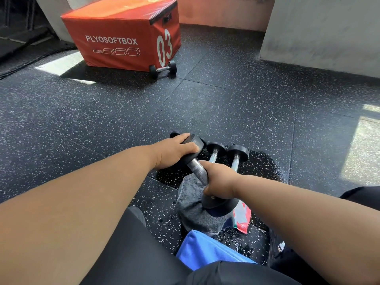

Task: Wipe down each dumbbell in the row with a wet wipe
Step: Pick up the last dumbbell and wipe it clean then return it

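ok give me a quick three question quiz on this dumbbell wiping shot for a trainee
1. True or false: the left hand grips the far head of the held dumbbell.
2. What lies under the near head of that dumbbell? A) grey towel B) the red plyo box C) bare floor only
3. Fill in: beside the held dumbbell, ___ more dumbbells lie on the wet floor patch to its right.

Key
1. True; the right hand holds the handle.
2. A, the grey towel.
3. Two: middle dumbbell, right dumbbell. Another dumbbell sits by the red plyo box.
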`<action>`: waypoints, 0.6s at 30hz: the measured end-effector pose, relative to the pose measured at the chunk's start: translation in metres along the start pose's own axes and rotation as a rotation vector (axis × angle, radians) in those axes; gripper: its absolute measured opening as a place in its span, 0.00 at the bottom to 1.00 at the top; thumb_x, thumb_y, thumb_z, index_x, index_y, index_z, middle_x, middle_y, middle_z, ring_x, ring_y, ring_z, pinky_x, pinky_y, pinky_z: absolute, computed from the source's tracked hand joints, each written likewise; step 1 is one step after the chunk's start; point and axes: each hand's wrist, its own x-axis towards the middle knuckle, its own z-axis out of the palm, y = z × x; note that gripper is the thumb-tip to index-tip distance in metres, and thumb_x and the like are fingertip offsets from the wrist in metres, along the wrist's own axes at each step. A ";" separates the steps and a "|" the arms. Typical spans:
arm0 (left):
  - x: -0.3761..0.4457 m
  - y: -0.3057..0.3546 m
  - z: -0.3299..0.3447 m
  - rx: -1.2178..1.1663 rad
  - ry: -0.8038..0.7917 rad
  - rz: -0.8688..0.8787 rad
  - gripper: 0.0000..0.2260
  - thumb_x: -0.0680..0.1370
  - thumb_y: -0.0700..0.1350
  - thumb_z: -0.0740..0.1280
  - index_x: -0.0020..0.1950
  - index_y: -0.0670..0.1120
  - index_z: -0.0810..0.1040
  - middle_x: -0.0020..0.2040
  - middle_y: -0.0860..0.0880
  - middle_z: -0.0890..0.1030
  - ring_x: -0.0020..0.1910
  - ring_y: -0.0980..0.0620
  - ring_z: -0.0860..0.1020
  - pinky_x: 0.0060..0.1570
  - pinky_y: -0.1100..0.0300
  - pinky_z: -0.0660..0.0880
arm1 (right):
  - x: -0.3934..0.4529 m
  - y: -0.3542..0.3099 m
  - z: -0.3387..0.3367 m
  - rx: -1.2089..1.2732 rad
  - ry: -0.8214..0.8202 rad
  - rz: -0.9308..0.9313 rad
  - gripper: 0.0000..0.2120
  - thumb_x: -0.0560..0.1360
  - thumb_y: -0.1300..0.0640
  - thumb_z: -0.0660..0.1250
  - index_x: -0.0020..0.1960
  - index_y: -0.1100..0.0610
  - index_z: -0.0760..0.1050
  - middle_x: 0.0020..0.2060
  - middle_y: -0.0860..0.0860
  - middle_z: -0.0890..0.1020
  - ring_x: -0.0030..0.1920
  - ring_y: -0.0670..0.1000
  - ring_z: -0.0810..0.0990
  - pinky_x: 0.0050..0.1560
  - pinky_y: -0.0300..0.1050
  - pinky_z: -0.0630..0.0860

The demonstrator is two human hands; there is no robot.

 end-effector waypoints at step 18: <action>-0.002 0.003 0.003 0.028 0.006 -0.019 0.48 0.66 0.77 0.64 0.85 0.67 0.57 0.81 0.46 0.69 0.71 0.42 0.74 0.74 0.42 0.69 | 0.005 0.004 -0.015 -0.124 -0.197 0.033 0.20 0.68 0.53 0.81 0.52 0.46 0.74 0.47 0.45 0.82 0.52 0.53 0.81 0.55 0.47 0.76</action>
